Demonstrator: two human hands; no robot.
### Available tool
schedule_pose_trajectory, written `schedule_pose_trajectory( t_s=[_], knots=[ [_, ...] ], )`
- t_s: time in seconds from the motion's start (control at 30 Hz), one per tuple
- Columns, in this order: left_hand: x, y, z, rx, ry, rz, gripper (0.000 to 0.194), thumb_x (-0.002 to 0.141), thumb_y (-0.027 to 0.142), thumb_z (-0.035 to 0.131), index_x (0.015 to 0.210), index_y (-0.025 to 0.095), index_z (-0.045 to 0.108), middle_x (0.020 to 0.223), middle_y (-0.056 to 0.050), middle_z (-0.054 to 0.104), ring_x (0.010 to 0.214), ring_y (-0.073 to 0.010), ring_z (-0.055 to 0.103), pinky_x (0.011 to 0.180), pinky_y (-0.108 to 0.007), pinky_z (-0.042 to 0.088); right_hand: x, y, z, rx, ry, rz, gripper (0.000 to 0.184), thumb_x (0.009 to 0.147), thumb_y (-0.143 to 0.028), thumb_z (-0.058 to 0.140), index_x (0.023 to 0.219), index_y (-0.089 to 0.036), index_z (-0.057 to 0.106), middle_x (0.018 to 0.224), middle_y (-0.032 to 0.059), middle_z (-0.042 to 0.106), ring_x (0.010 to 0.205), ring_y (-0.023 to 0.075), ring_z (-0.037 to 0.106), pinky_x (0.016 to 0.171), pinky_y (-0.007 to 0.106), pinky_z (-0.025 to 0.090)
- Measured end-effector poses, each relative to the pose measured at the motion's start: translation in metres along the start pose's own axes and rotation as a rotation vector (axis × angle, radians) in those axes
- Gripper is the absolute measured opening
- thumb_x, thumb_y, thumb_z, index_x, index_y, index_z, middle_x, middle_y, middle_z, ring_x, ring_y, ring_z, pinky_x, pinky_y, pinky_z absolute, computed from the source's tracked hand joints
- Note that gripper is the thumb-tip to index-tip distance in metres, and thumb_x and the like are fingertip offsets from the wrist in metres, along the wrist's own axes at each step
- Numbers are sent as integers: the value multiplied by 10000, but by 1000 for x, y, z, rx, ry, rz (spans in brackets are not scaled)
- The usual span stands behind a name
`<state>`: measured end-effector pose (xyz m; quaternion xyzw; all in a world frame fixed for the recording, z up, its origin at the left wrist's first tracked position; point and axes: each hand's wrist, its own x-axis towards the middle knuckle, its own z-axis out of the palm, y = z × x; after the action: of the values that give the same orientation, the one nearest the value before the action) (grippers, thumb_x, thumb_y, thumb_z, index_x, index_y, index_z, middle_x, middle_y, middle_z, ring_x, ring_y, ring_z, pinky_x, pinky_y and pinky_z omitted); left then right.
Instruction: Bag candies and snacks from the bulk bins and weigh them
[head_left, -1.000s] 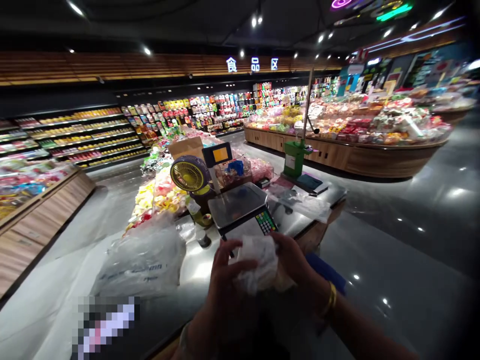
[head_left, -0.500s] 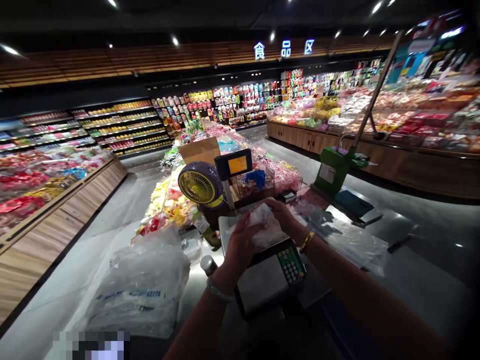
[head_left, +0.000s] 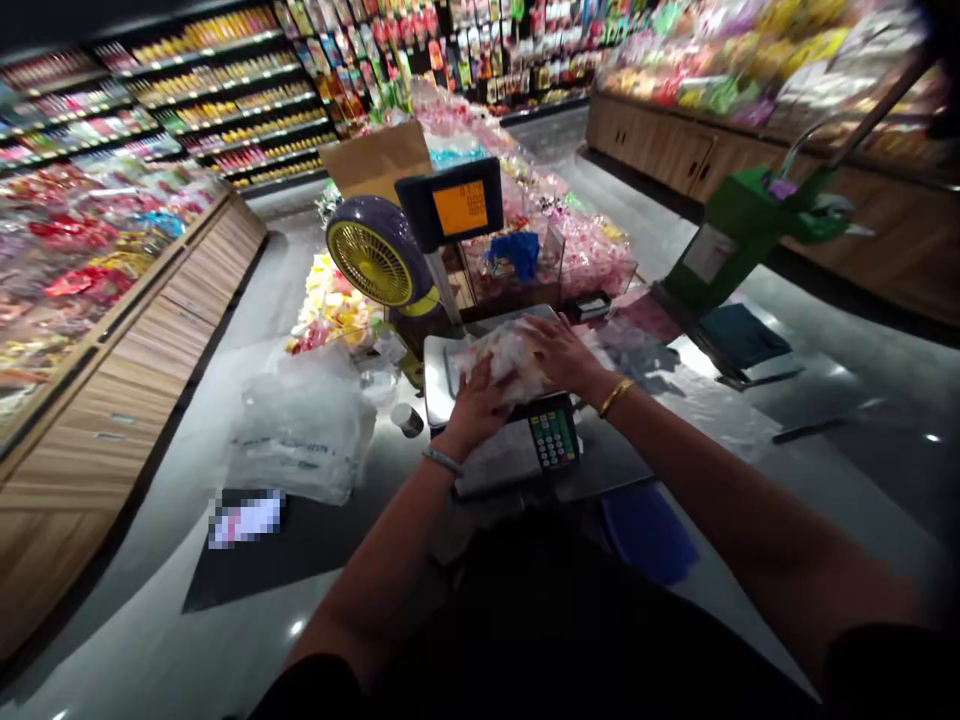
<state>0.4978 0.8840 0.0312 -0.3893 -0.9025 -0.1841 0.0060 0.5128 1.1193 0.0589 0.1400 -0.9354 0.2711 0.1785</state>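
A clear plastic bag [head_left: 517, 350] with pale contents I cannot make out lies on the metal pan of a weighing scale [head_left: 437, 385]. My left hand [head_left: 478, 408] grips its near left side, fingers bent over the plastic. On the far right side, my right hand [head_left: 562, 355] has its fingers curved over the bag, so the two hands hold it between them. Part of the bag is hidden under the fingers. The scale's keypad [head_left: 553, 438] is just below the hands, and its lit display [head_left: 460, 208] rises on a post behind the pan.
A purple and yellow fan [head_left: 371, 262] stands left of the display. Stacked clear bags [head_left: 300, 425] lie on the left, above a blurred-out phone-like screen [head_left: 246, 520]. At right are a green bag-sealing device [head_left: 724, 235] and more thin plastic [head_left: 705, 400]. Heaped packaged goods [head_left: 600, 250] lie beyond.
The view has tilted downward. The bag has come lower onto the scale pan, and both hands have spread over it. More of the counter and my own body shows.
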Motion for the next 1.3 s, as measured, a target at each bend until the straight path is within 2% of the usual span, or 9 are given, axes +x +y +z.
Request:
schedule_pose_trajectory(
  t_s=[0.1, 0.17, 0.27, 0.33, 0.43, 0.57, 0.77, 0.97, 1.3],
  knots=[
    [0, 14, 9, 65, 48, -52, 677, 884, 447, 626, 1504, 321, 386, 1671, -100, -8, 1515, -357, 35, 1187, -599, 64, -63, 9, 0, 5, 168, 132, 562, 883, -192, 517, 1440, -209, 450, 1487, 97, 478, 1377, 251, 413, 1169, 489, 282],
    [-3, 24, 15, 84, 91, -94, 639, 916, 421, 581, 1512, 324, 371, 1670, -86, -52, 1516, -349, 7, 1197, -578, 71, -115, 14, 17, 48, 280, 379, 522, 860, -315, 570, 1359, -172, 517, 1331, 138, 591, 1287, 297, 493, 1097, 495, 382],
    [-10, 37, 25, 97, 113, -155, 677, 919, 349, 580, 1538, 330, 306, 1661, -73, -132, 1512, -349, -30, 1204, -560, 94, -178, 16, 56, 202, 130, 720, 639, 797, -479, 620, 1316, -118, 527, 1210, 171, 640, 1126, 319, 601, 993, 492, 469],
    [-15, 44, 31, 107, 102, -209, 747, 892, 314, 615, 1549, 349, 263, 1651, -61, -180, 1506, -367, -53, 1198, -578, 101, -199, 12, 79, 251, -6, 845, 813, 745, -555, 652, 1401, -123, 442, 1255, 171, 619, 1155, 327, 589, 1000, 495, 460],
    [-17, 49, 38, 132, 73, -278, 817, 863, 291, 642, 1555, 380, 217, 1647, -41, -199, 1496, -387, -84, 1186, -611, 101, -199, 1, 96, 161, -67, 865, 969, 720, -584, 658, 1495, -124, 306, 1372, 191, 537, 1290, 350, 484, 1082, 507, 371],
    [-16, 50, 42, 173, 27, -313, 906, 827, 314, 683, 1562, 394, 160, 1648, -41, -194, 1498, -378, -82, 1189, -603, 62, -179, -8, 99, 28, -50, 837, 1028, 720, -576, 650, 1521, -84, 233, 1505, 230, 375, 1438, 355, 286, 1162, 496, 238],
    [-16, 49, 44, 181, 7, -315, 970, 783, 324, 730, 1563, 387, 157, 1651, -57, -184, 1501, -382, -79, 1180, -618, 46, -167, -13, 111, 10, -58, 832, 1144, 719, -606, 628, 1543, -26, 87, 1603, 254, 157, 1506, 343, 74, 1203, 499, 107],
    [-16, 47, 42, 149, 4, -295, 968, 784, 323, 727, 1565, 380, 156, 1651, -73, -178, 1500, -393, -70, 1167, -638, 59, -164, -18, 118, -32, -39, 828, 1136, 737, -579, 615, 1551, -37, 37, 1624, 249, 44, 1510, 336, 18, 1198, 532, 75],
    [-16, 45, 41, 147, 5, -283, 948, 792, 297, 716, 1562, 385, 170, 1655, -56, -173, 1502, -386, -80, 1170, -639, 34, -192, -3, 101, -64, -46, 845, 1033, 777, -518, 594, 1567, -126, 55, 1639, 203, 45, 1509, 348, 9, 1180, 594, 71]
  ],
)
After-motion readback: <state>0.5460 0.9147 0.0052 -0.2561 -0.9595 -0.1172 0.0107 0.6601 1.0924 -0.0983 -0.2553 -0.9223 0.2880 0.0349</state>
